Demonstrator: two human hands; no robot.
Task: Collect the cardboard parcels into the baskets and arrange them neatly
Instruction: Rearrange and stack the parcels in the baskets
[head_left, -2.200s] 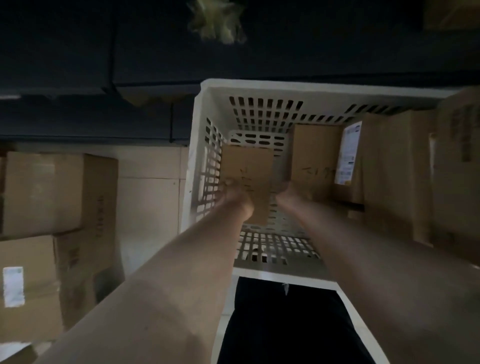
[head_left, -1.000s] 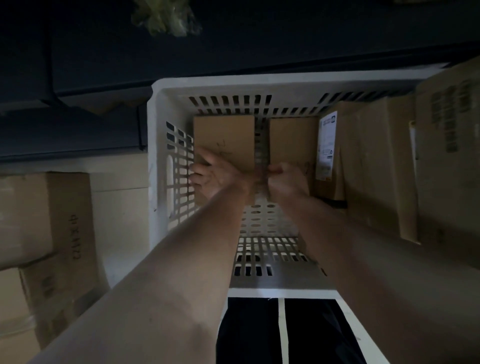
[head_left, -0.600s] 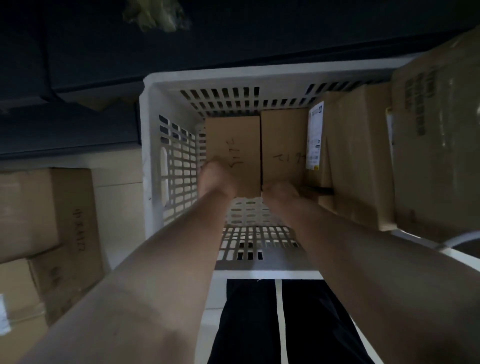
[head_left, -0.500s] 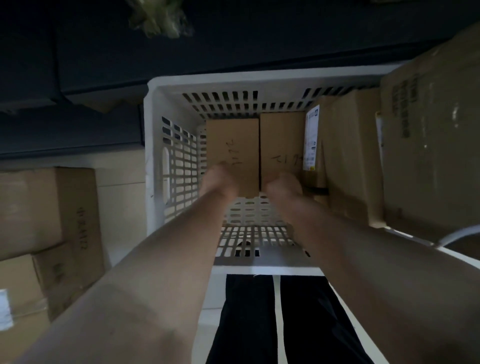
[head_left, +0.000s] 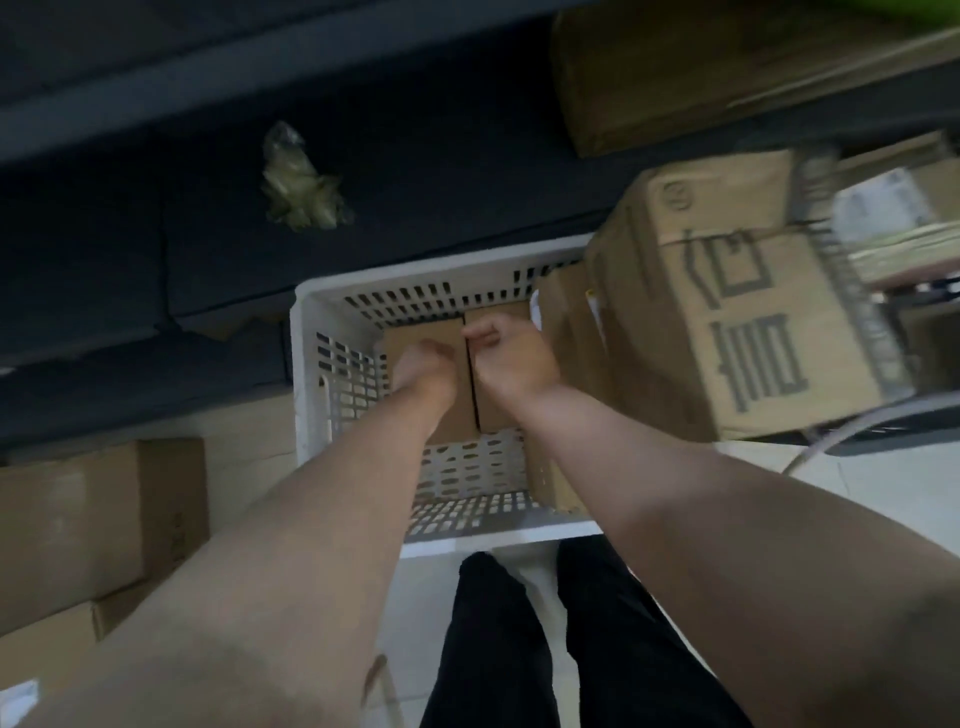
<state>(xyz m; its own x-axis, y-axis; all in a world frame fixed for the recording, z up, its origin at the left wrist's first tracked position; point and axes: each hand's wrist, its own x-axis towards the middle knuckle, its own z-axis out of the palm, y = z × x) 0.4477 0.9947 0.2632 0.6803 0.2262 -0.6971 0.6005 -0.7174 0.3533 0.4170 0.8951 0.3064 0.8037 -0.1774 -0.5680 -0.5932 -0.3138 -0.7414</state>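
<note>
Illumination is dim and flat, with no distinct light source or glare visible. The shelving (head_left: 156, 249) along the top renders nearly black. Motion blur smears the printed carton (head_left: 753, 312) and the stacked items at the right edge. Wide-angle distortion enlarges the forearms at the bottom corners. The white basket (head_left: 306, 395) is the brightest surface.

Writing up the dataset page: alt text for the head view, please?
Both bare hands, left hand and right hand, reach into a white slotted basket over two small cardboard parcels lying side by side. Larger cardboard boxes crowd its right.
</note>
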